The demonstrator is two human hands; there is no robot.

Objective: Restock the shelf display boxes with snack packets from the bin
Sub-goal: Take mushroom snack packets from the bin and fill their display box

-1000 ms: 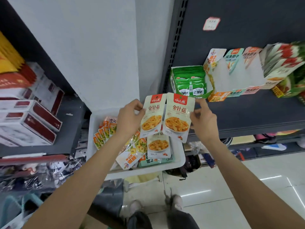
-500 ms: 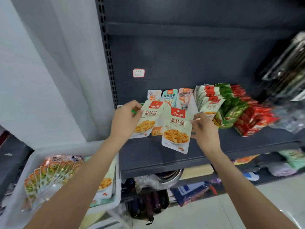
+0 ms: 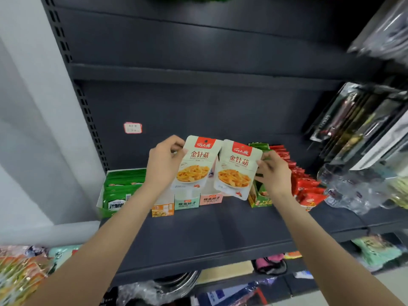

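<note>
Here each hand, left hand (image 3: pixel 164 166) and right hand (image 3: pixel 272 173), pinches one snack packet (image 3: pixel 195 164)

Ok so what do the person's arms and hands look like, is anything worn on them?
Both forearms are bare along all that shows: no sleeve, glove, watch or bracelet. The left hand and right hand show no ring on the visible fingers. Any sleeve would sit above the elbows, out of frame.
</note>
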